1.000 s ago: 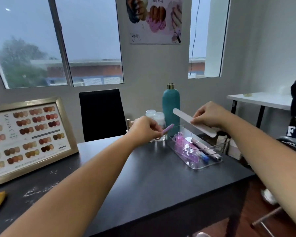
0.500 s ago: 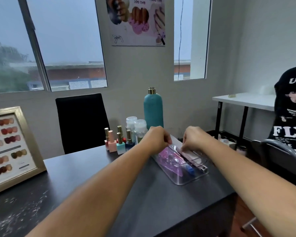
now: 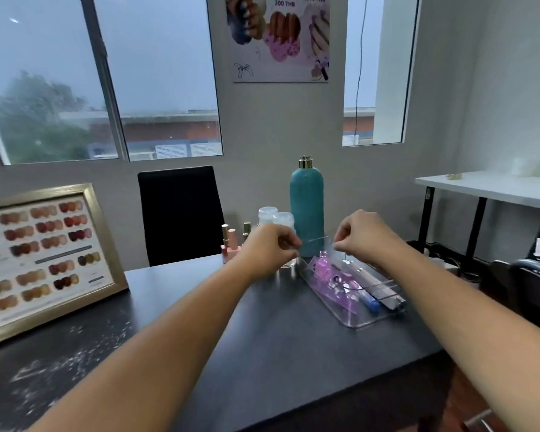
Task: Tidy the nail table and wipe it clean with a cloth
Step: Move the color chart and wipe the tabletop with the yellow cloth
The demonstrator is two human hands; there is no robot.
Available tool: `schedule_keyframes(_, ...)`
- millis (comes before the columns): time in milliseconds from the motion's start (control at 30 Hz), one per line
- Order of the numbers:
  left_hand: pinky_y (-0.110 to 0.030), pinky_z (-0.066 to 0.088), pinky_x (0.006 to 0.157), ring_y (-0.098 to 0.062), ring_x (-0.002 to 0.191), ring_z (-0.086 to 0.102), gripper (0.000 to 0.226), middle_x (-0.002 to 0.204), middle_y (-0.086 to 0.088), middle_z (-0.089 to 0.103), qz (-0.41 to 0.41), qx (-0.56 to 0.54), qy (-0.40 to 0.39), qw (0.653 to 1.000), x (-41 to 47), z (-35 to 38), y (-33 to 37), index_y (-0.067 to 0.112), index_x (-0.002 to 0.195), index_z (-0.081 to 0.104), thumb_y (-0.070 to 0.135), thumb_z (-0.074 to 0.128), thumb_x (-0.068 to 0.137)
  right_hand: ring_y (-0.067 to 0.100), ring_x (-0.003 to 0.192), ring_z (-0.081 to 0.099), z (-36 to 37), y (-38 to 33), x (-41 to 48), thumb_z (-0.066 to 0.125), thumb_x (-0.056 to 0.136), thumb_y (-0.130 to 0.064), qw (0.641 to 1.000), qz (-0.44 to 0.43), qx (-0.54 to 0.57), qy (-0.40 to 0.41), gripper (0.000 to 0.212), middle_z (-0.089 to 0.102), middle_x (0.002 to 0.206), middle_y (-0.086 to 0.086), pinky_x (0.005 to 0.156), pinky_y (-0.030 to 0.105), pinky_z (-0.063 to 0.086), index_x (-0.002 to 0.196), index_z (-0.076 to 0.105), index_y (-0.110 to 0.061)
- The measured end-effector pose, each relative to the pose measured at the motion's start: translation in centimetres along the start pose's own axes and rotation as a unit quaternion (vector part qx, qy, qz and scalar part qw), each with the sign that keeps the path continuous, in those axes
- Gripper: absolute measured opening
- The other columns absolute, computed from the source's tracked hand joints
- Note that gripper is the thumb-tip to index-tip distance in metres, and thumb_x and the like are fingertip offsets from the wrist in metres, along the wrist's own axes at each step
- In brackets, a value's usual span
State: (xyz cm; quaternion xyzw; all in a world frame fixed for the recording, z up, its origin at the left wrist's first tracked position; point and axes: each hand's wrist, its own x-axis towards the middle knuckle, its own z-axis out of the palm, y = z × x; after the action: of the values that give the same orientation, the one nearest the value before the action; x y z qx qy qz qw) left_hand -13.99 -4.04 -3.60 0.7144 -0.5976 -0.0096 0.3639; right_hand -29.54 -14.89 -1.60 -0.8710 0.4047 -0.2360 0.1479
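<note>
Fingers (image 3: 289, 244) of the left hand (image 3: 267, 251) and of the right hand (image 3: 367, 233) were curled in tight above the far end of a clear tray (image 3: 359, 321), at about 1 o'clock on the dark nail table (image 3: 278, 344). Whether either hand pinched the tray's rim or anything small could not be told; no tool showed in either grasp.

Taking the person's seat as 6 o'clock, the tray lay at 2 o'clock. It held a pale nail file (image 3: 374, 285), a blue-tipped pen (image 3: 370, 302) and pink-purple tools (image 3: 331, 275). A teal bottle (image 3: 306, 207) and two capped jars (image 3: 275, 216) stood at 12 o'clock. Polish bottles (image 3: 231, 244) stood just left of them, partly hidden by the left hand. A framed colour chart (image 3: 44, 254) leaned at 9 o'clock, and white dust (image 3: 75, 347) streaked the surface at 8 o'clock.

The step in hand appeared to be the tidying, with loose tools gathered into the tray. The wiping looked not yet begun, and no cloth was in view. The next move would likely call for hands freed of the tray, a cloth fetched, and passes across the dusty 8 o'clock patch. The bottles and chart would need lifting or skirting so nothing tipped.
</note>
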Motion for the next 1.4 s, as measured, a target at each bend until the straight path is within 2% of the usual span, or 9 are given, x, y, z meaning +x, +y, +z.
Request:
schedule_keyframes(100,-0.017,0.05,0.078,-0.011,0.08,0.066,0.012,0.088,-0.002,0.072,-0.03,-0.014,0.047,0.998,-3.2,-3.1,-1.2,0.015,0.086,0.072,0.009,0.07,0.076,0.013,0.074,0.063,0.6,-3.2,-1.2,0.07,0.079,-0.015,0.998,-0.053,0.032,0.016,0.006,0.071,0.079,0.001,0.069,0.027,0.049,0.073,0.072,-0.017)
schedule_keyframes(300,-0.012,0.049,0.071,-0.002,0.083,0.063,0.01,0.089,0.009,0.069,-0.094,-0.022,0.105,0.99,-12.0,-9.1,-5.2,0.022,0.088,0.071,0.022,0.072,0.079,0.007,0.064,0.057,4.8,-10.4,-4.3,0.071,0.077,-0.016,0.98,-0.159,0.117,0.007,0.006,0.066,0.066,-0.006,0.052,0.005,0.039,0.073,0.074,-0.016)
schedule_keyframes(400,-0.02,0.052,0.074,0.0,0.085,0.064,0.01,0.088,0.01,0.069,-0.141,-0.024,0.119,0.982,-16.6,-11.9,-7.6,0.028,0.088,0.069,0.025,0.072,0.079,0.001,0.055,0.055,7.8,-13.7,-5.6,0.07,0.076,-0.013,0.966,-0.201,0.155,-0.045,0.009,0.064,0.061,-0.008,0.054,0.009,0.04,0.068,0.072,-0.017)
schedule_keyframes(567,-0.01,0.048,0.067,0.001,0.08,0.065,0.014,0.084,0.012,0.07,-0.216,0.001,0.164,0.962,-23.1,-16.6,-11.6,0.032,0.084,0.067,0.022,0.074,0.077,0.006,0.059,0.059,12.6,-18.5,-7.0,0.069,0.078,-0.016,0.95,-0.215,0.197,-0.109,0.01,0.063,0.061,-0.012,0.06,0.027,0.054,0.069,0.069,-0.02)
schedule_keyframes(667,-0.018,0.048,0.07,-0.009,0.08,0.064,0.015,0.083,0.007,0.067,-0.259,0.023,0.263,0.929,-25.6,-19.5,-14.4,0.025,0.085,0.065,0.017,0.074,0.076,0.011,0.066,0.059,15.0,-21.2,-6.6,0.07,0.079,-0.018,0.937,-0.199,0.25,-0.142,0.002,0.067,0.076,-0.005,0.063,0.033,0.056,0.081,0.07,-0.018)
schedule_keyframes(800,-0.026,0.045,0.077,-0.015,0.089,0.058,0.028,0.097,-0.001,0.06,-0.289,0.088,0.381,0.874,-27.3,-23.0,-18.2,0.019,0.098,0.06,0.018,0.074,0.074,0.016,0.088,0.061,18.0,-24.4,-4.8,0.071,0.08,-0.023,0.927,-0.187,0.283,-0.161,0.023,0.065,0.103,0.001,0.06,0.024,0.048,0.102,0.066,-0.02)
schedule_keyframes(900,-0.028,0.041,0.087,-0.021,0.106,0.052,0.052,0.118,-0.007,0.049,-0.321,0.109,0.433,0.835,-27.6,-24.8,-21.2,0.017,0.117,0.05,0.023,0.077,0.073,0.021,0.112,0.055,20.5,-26.5,-2.8,0.071,0.081,-0.027,0.932,-0.164,0.29,-0.145,0.048,0.057,0.127,0.004,0.082,0.027,0.046,0.126,0.055,-0.019)
schedule_keyframes(1067,-0.039,0.041,0.099,-0.027,0.121,0.047,0.092,0.138,-0.012,0.039,-0.412,0.016,0.365,0.835,-27.3,-25.6,-25.7,0.025,0.143,0.022,0.021,0.08,0.071,0.028,0.137,0.035,24.8,-28.4,0.3,0.067,0.086,-0.029,0.941,-0.113,0.279,-0.155,0.08,0.034,0.151,0.01,0.106,0.036,0.033,0.15,0.021,-0.017)
schedule_keyframes(1400,-0.028,0.044,0.084,-0.015,0.094,0.055,0.078,0.098,-0.001,0.06,-0.384,0.029,0.369,0.846,-27.3,-25.0,-28.5,0.033,0.138,0.037,0.01,0.075,0.075,0.019,0.093,0.056,28.5,-29.9,2.6,0.06,0.09,-0.013,0.929,-0.119,0.33,-0.118,0.034,0.059,0.1,0.002,0.075,0.026,0.037,0.123,0.05,-0.017)
